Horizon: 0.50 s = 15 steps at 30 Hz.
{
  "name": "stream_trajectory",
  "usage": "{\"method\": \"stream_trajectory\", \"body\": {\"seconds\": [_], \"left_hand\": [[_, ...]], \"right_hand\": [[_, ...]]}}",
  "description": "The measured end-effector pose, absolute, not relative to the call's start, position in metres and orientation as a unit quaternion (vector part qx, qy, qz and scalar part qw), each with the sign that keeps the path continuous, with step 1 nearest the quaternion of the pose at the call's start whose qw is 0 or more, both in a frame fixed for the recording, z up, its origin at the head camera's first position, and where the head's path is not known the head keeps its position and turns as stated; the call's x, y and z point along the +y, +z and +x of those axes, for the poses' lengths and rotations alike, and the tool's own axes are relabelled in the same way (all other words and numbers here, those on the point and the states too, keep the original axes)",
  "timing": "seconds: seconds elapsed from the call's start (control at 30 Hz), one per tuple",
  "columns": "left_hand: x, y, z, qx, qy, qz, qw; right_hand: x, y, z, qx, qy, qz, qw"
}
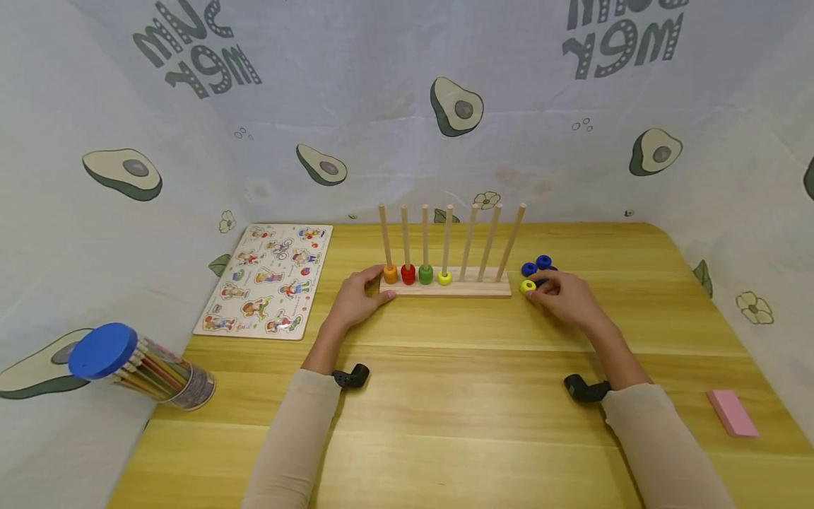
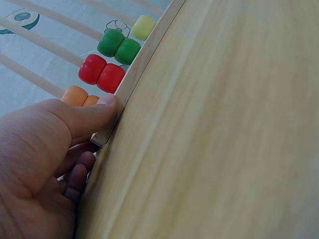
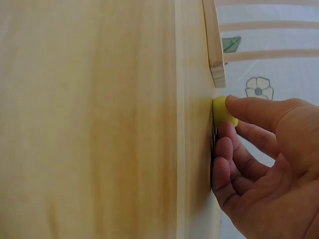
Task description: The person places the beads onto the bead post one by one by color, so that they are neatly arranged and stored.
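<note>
A wooden peg rack (image 1: 470, 288) with several upright pegs stands at the back of the table. Its left pegs carry two orange beads (image 2: 76, 95), two red beads (image 2: 92, 69), two green beads (image 2: 110, 43) and one yellow bead (image 1: 444, 278); the pegs to the right are bare. My left hand (image 1: 356, 300) grips the rack's left end, thumb along the front edge. Just right of the rack, my right hand (image 1: 568, 300) pinches a loose yellow bead (image 3: 224, 110) between thumb and fingers, close to the table. Several blue beads (image 1: 529, 269) lie beside those fingers, partly hidden by them.
At the back left lies a picture puzzle board (image 1: 263, 279). A clear tub of pencils (image 1: 162, 375) with a blue lid (image 1: 104, 351) stands at the left edge. Toward the right edge sits a pink block (image 1: 733, 413). Patterned cloth (image 1: 394, 141) hangs behind the table.
</note>
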<state>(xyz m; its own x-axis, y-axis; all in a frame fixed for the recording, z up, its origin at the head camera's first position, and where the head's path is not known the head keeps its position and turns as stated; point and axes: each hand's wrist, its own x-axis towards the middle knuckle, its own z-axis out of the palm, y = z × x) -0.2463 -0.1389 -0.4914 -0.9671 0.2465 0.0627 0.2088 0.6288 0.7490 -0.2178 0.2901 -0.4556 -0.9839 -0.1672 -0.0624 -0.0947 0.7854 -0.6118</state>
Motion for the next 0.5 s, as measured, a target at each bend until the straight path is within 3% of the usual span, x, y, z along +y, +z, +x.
{"method": "stream_trajectory", "body": {"seconds": [0.5], "left_hand": [[-0.139, -0.489, -0.245, 0.903, 0.411, 0.128, 0.024]], "right_hand": [[0.291, -0.441, -0.211, 0.938, -0.342, -0.054, 0.025]]}}
